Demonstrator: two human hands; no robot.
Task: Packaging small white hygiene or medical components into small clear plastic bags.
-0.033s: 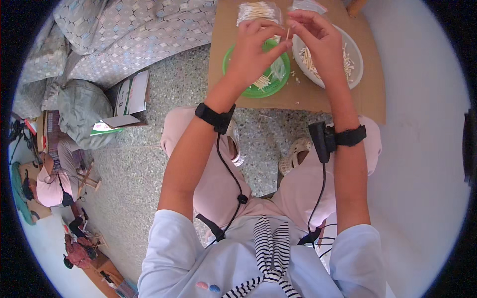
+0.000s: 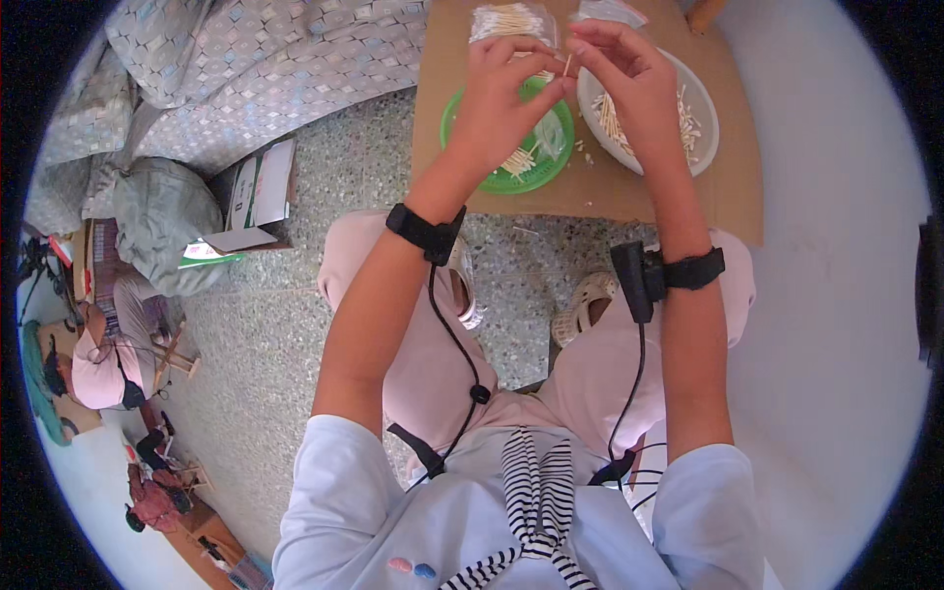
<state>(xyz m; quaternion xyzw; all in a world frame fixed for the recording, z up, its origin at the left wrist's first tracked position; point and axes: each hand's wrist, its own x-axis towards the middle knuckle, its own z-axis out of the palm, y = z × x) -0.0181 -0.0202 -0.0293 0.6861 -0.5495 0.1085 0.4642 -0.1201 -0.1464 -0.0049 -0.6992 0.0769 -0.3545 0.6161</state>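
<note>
My left hand [image 2: 492, 103] is above a green plastic basket [image 2: 522, 189], its thumb and fingers pinched round a thin cotton swab [image 2: 567, 65]. Just to the right, my right hand [image 2: 634, 84] has its fingertips together at the swab's upper end; whatever lies between them is too small to make out. Some cotton swabs [image 2: 517, 162] and a clear plastic bag [image 2: 551, 136] lie in the basket. Under my right hand stands a white bowl [image 2: 715, 133] holding many loose swabs [image 2: 688, 128].
Behind my left hand lies a clear bag of swabs [image 2: 506, 20]; another clear bag [image 2: 612, 12] is farther right. Everything rests on a brown cardboard-covered table [image 2: 600, 202]. A white wall [image 2: 836, 246] stands at right. Far left, other people [image 2: 103, 369] sit beside a grey bag [image 2: 167, 216].
My left thumb has drawn slightly back, and the swab between the hands has shifted a little. The arms and the containers stay where they were.
</note>
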